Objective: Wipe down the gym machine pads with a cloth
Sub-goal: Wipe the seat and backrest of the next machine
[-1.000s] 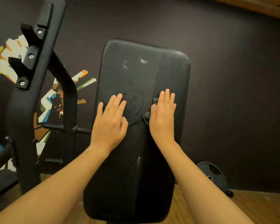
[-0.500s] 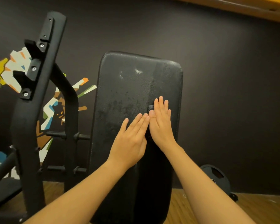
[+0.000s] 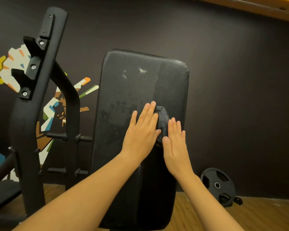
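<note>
On the black pad, whose long axis runs away from the camera toward the dark wall, a bunched dark cloth lies right of centre, lengthwise along the pad. Left hand and right hand flank it with fingers straight and flat, touching the cloth. Neither hand curls round it.

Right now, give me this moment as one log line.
step: wiping pad | left hand: flat on pad, touching cloth | right hand: flat on cloth | cloth: bunched between hands | smears: left of hands

cloth on pad, rack left, plate right
</note>
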Demonstrator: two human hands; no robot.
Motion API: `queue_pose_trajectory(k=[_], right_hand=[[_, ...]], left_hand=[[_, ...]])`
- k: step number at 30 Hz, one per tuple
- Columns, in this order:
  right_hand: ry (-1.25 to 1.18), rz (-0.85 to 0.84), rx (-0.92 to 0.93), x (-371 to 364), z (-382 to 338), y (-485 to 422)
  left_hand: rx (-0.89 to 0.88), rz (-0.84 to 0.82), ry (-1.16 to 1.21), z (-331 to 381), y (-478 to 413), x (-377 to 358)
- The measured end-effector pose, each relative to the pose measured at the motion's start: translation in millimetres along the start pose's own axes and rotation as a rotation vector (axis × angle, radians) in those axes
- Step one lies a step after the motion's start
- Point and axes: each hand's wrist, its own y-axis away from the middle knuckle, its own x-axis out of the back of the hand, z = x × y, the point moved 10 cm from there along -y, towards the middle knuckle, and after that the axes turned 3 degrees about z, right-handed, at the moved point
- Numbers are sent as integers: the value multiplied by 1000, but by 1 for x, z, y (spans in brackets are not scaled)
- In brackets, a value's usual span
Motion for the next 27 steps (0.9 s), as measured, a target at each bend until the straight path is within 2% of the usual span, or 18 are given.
queue_pose_trajectory(k=[3, 5, 7, 12, 14, 17, 19, 23, 27], right_hand=[[38, 7, -3, -10, 4, 25], [72, 39, 1, -17, 3, 37], [117, 80, -12, -23, 3, 46], [297, 187, -64, -50, 13, 81], [361, 196, -70, -60, 16, 93], [415, 217, -46, -63, 17, 97], [441, 224, -32, -63, 15, 96], [458, 233, -26, -62, 15, 98], [465, 246, -17, -62, 14, 98]], left_hand=[[-132, 20, 18, 13, -8, 6], [-285, -16, 18, 25, -9, 4], [-348, -57, 59, 27, -10, 1], [-209, -43, 228, 32, -11, -5], [-128, 12, 310, 35, -13, -2], [-49, -12, 427, 34, -16, -5], [-60, -18, 400, 33, -15, -10], [-180, 21, 101, 34, -16, -18], [-207, 14, 96, 26, -33, -17]])
